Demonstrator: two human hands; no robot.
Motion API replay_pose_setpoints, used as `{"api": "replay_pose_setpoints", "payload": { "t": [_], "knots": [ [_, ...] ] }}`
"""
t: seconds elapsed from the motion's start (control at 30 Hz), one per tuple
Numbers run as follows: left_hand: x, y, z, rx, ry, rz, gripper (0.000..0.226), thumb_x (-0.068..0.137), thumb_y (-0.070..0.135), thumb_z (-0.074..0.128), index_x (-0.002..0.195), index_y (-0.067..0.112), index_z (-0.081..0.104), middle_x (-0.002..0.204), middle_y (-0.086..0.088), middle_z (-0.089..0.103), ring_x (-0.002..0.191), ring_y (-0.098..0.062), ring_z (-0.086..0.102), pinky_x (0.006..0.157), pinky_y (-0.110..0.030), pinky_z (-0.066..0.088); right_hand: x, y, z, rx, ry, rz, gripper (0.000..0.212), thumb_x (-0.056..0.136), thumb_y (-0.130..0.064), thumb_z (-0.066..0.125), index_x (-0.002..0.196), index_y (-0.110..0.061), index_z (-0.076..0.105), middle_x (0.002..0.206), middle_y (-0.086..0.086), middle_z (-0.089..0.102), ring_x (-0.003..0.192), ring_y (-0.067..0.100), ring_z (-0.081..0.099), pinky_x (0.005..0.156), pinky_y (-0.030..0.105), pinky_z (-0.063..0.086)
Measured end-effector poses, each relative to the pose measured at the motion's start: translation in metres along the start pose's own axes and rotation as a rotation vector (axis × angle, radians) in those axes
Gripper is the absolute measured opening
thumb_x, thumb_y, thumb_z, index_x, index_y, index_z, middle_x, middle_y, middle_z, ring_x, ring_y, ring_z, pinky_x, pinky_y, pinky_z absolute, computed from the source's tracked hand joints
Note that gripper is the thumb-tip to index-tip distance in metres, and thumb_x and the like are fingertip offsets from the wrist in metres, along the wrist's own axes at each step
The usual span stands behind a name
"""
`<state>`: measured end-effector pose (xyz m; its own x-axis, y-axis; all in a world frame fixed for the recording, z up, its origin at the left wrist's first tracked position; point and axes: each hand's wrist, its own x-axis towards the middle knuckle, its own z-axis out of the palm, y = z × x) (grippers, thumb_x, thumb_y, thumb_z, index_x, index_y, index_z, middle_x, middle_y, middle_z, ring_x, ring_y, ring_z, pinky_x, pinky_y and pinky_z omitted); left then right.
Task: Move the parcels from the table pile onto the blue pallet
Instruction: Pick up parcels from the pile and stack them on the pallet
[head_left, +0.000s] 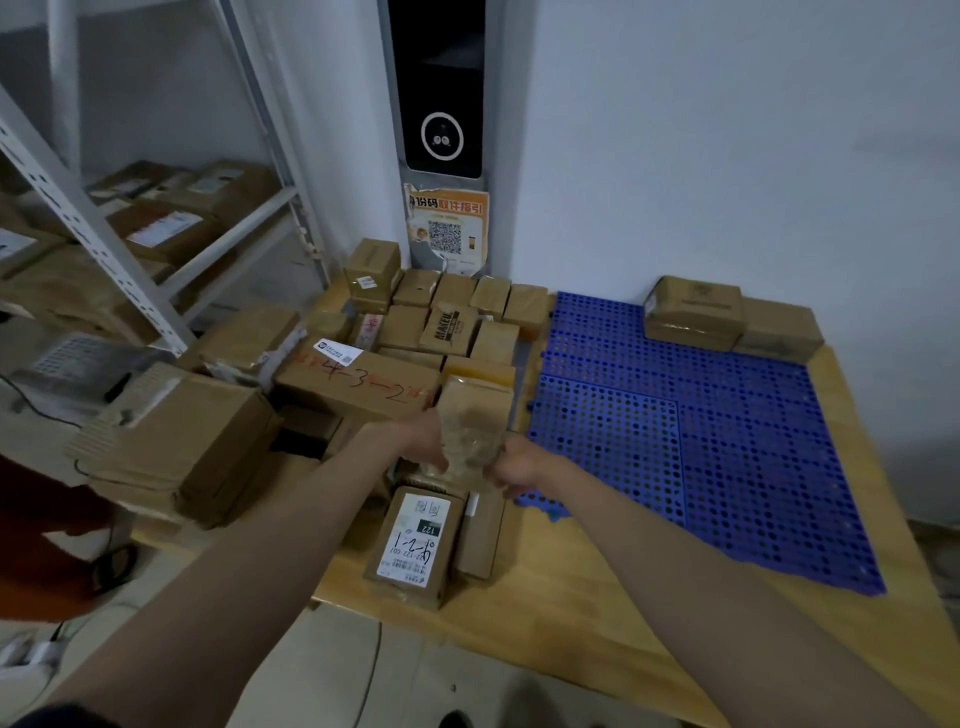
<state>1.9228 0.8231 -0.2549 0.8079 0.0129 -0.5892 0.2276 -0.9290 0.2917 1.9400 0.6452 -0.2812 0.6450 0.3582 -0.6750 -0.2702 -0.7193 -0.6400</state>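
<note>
While gripped, parcel (474, 423) sits between left hand (423, 439), right hand (511, 465).

The table (597, 597) is pale wood with a smooth, matt top. The pallet (727, 441) is blue perforated plastic with a slight sheen. The boxes (358, 379) are matt brown cardboard, some wrapped in glossy clear tape, with white paper labels (415, 540). The shelf frame (78, 208) looks like white painted metal.
</note>
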Motion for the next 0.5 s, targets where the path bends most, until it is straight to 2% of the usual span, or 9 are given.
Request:
{"api": "replay_pose_setpoints", "payload": {
  "t": [0.1, 0.17, 0.2, 0.27, 0.33, 0.4, 0.5],
  "knots": [
    [-0.003, 0.005, 0.003, -0.058, -0.019, -0.008, 0.062, 0.078, 0.028, 0.079, 0.126, 0.018, 0.042, 0.121, 0.001, 0.053, 0.107, -0.021, 0.054, 0.082, -0.031, 0.047, 0.001, 0.004, -0.005, 0.118, 0.035, 0.02, 0.026, 0.094, -0.005, 0.059, 0.121, -0.005, 0.056, 0.108, 0.011, 0.061, 0.088, 0.022, 0.061, 0.069, 0.028, 0.05],
    [-0.002, 0.011, 0.005, -0.101, -0.05, 0.021, 0.056, 0.078, 0.024, 0.078, 0.125, 0.015, 0.048, 0.122, -0.001, 0.06, 0.104, -0.019, 0.061, 0.081, -0.031, 0.053, -0.001, 0.007, -0.011, 0.227, 0.053, 0.041, 0.01, 0.094, -0.001, 0.057, 0.102, -0.007, 0.06, 0.093, 0.009, 0.06, 0.075, 0.017, 0.057, 0.063, 0.026, 0.047],
    [-0.001, 0.014, 0.006, -0.119, -0.062, 0.03, 0.051, 0.079, 0.021, 0.078, 0.123, 0.015, 0.052, 0.115, -0.003, 0.063, 0.098, -0.018, 0.064, 0.078, -0.03, 0.056, -0.003, 0.009, -0.014, 0.264, 0.05, 0.051, 0.013, 0.093, 0.0, 0.057, 0.104, -0.007, 0.06, 0.096, 0.009, 0.062, 0.078, 0.017, 0.059, 0.064, 0.026, 0.049],
    [-0.001, 0.021, 0.008, -0.122, -0.045, 0.042, 0.039, 0.081, 0.02, 0.076, 0.115, 0.017, 0.057, 0.105, -0.005, 0.065, 0.091, -0.018, 0.066, 0.071, -0.029, 0.057, -0.004, 0.014, -0.018, 0.31, 0.047, 0.047, 0.03, 0.093, 0.003, 0.057, 0.122, -0.004, 0.057, 0.109, 0.012, 0.064, 0.087, 0.019, 0.062, 0.07, 0.026, 0.053],
    [0.001, 0.026, 0.009, -0.113, -0.022, 0.035, 0.033, 0.081, 0.021, 0.075, 0.109, 0.018, 0.059, 0.102, -0.006, 0.065, 0.089, -0.019, 0.066, 0.068, -0.027, 0.056, -0.006, 0.018, -0.019, 0.332, 0.056, 0.04, 0.038, 0.093, 0.003, 0.057, 0.131, -0.003, 0.053, 0.105, 0.011, 0.062, 0.08, 0.017, 0.061, 0.063, 0.025, 0.053],
    [0.002, 0.032, 0.01, -0.122, -0.033, 0.014, 0.036, 0.08, 0.02, 0.076, 0.111, 0.017, 0.058, 0.102, -0.006, 0.063, 0.09, -0.019, 0.064, 0.074, -0.029, 0.057, -0.009, 0.021, -0.021, 0.332, 0.077, 0.042, 0.04, 0.094, 0.0, 0.058, 0.134, -0.001, 0.05, 0.106, 0.013, 0.061, 0.076, 0.017, 0.059, 0.062, 0.026, 0.052],
    [0.003, 0.041, 0.011, -0.115, -0.024, 0.017, 0.042, 0.078, 0.022, 0.078, 0.115, 0.017, 0.058, 0.106, -0.004, 0.062, 0.097, -0.02, 0.062, 0.086, -0.036, 0.057, -0.013, 0.026, -0.028, 0.334, 0.106, 0.03, 0.038, 0.093, 0.001, 0.059, 0.13, 0.002, 0.052, 0.123, 0.02, 0.062, 0.094, 0.025, 0.063, 0.085, 0.034, 0.056]
  ]
}}
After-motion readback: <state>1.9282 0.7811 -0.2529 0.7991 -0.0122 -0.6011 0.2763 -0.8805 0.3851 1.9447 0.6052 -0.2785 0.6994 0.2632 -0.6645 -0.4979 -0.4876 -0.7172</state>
